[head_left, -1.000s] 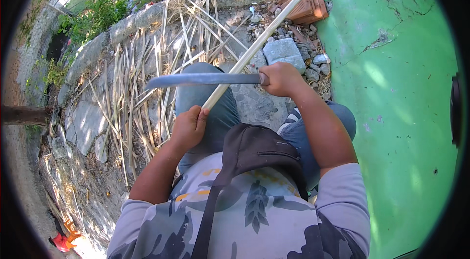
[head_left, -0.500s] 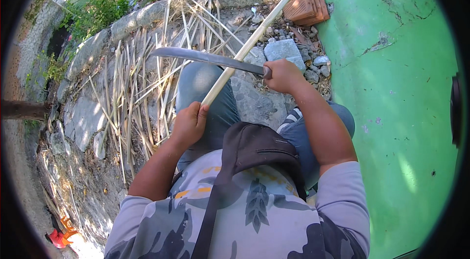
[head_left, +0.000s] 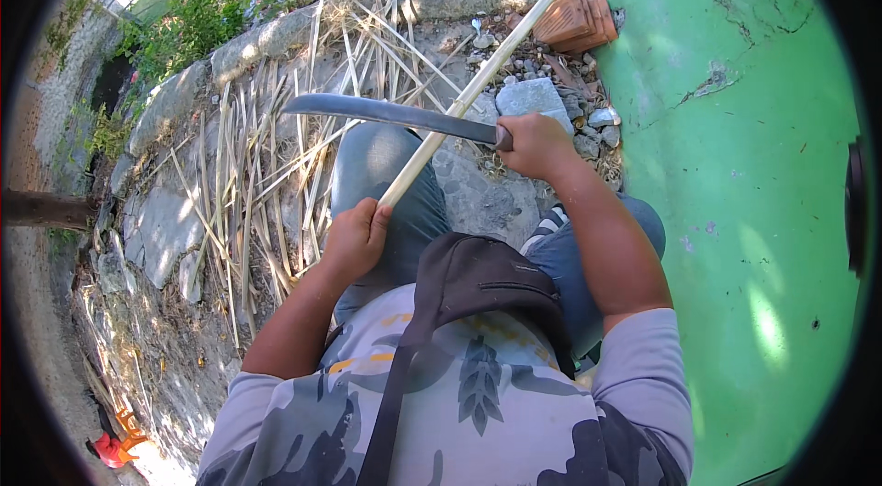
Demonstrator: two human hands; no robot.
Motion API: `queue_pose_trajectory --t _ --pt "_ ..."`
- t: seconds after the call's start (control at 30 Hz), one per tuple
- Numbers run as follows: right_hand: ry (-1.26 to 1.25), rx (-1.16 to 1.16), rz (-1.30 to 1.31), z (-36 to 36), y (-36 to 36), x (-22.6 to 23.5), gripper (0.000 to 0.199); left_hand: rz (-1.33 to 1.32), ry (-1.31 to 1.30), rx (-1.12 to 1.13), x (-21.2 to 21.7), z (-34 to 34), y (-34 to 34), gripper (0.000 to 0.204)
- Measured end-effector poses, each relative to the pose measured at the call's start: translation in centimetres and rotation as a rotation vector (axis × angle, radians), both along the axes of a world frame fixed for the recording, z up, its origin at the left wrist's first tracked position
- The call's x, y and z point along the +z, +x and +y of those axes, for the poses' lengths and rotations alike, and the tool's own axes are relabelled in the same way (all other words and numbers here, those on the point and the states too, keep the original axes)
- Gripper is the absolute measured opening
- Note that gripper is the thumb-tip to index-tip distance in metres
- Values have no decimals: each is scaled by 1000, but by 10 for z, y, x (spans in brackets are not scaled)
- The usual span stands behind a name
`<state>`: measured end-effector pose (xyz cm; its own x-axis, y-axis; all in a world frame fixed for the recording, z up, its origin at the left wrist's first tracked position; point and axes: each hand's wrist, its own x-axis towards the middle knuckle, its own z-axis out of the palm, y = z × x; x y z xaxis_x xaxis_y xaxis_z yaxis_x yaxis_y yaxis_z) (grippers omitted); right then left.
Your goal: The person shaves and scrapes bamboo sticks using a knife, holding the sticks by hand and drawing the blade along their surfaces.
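Note:
My left hand (head_left: 356, 238) is closed round the near end of a long pale wooden strip (head_left: 496, 61), probably split bamboo or similar. The strip slants up and away to the right, its far end over the bricks. In my right hand (head_left: 533, 146) is the dark handle of a machete (head_left: 386, 109). Its long, slightly curved blade points left and lies across the strip, about a third of the way up from my left hand. The blade crosses over my raised left knee (head_left: 377, 155).
Many loose pale strips (head_left: 239, 183) lie on the stony ground to the left. Beyond the right hand are a grey stone block (head_left: 533, 100), rubble and orange hollow bricks (head_left: 576, 22). A green painted floor (head_left: 735, 210) spans the right. A black bag (head_left: 487, 279) hangs at my front.
Very little differs. The strip's far end has shifted slightly to the right, and the machete stays across it in nearly the same place.

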<state>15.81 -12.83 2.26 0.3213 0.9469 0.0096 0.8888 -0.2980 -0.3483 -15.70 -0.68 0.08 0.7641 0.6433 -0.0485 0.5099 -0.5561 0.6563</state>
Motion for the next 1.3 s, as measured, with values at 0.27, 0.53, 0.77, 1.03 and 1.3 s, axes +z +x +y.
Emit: queue_pose_trajectory --t 0.27,0.53,0.77,1.03,1.3 --pt "37 -116 86 -3 30 -13 17 -36 -12 -7 3 -2 0 41" --pt "91 6 77 0 -2 2 18 -10 -34 -6 5 0 -2 41" --pt "114 -290 249 -11 67 -25 26 -13 -75 13 1 2 -4 42" --pt "210 -344 316 -12 53 -12 35 7 -78 -14 8 0 -2 42" --pt "247 -272 354 -6 41 -8 40 -61 -115 10 5 1 -4 42"
